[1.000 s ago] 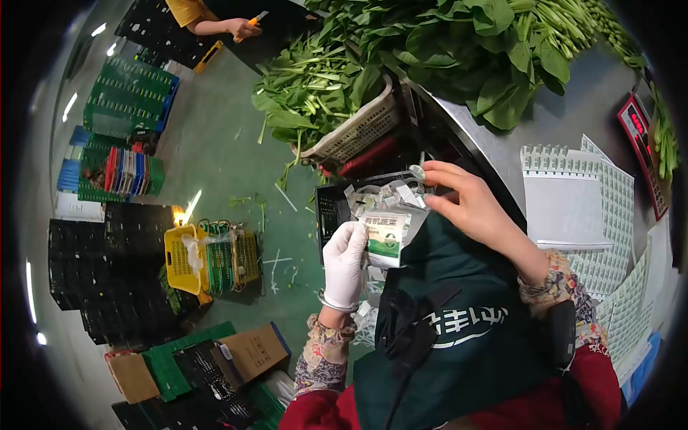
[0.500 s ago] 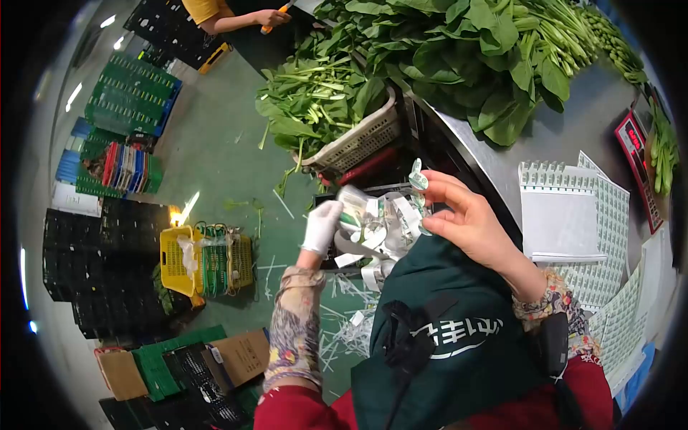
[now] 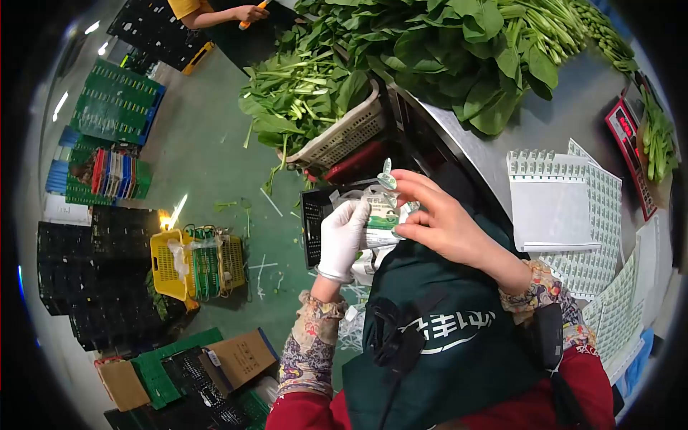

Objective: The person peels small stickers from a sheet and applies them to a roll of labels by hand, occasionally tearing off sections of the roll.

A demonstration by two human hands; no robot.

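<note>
My left hand (image 3: 342, 241), in a white glove, is closed around green-and-white printed plastic bands (image 3: 381, 213), holding them in front of the apron. My right hand (image 3: 448, 223) is bare and close beside the bands. Small oval green-and-clear stickers (image 3: 388, 175) cling to its fingertips, at the index finger and near the thumb. Whether the right fingers also touch the bands is hard to make out. Beneath both hands is a black crate (image 3: 312, 228), partly hidden, with more white bands in it.
Leafy greens (image 3: 459, 64) cover the steel table (image 3: 562, 93), and more fill a beige basket (image 3: 344, 132). Sticker sheets (image 3: 555, 204) and a red scale (image 3: 631, 154) lie at right. A yellow basket (image 3: 168, 265) and crates stand left. A co-worker's hand (image 3: 251, 13) holds an orange-handled tool.
My left hand has come up and right, bringing the printed bands next to my right hand. The right hand keeps the stickers on its fingertips. The view has shifted slightly.
</note>
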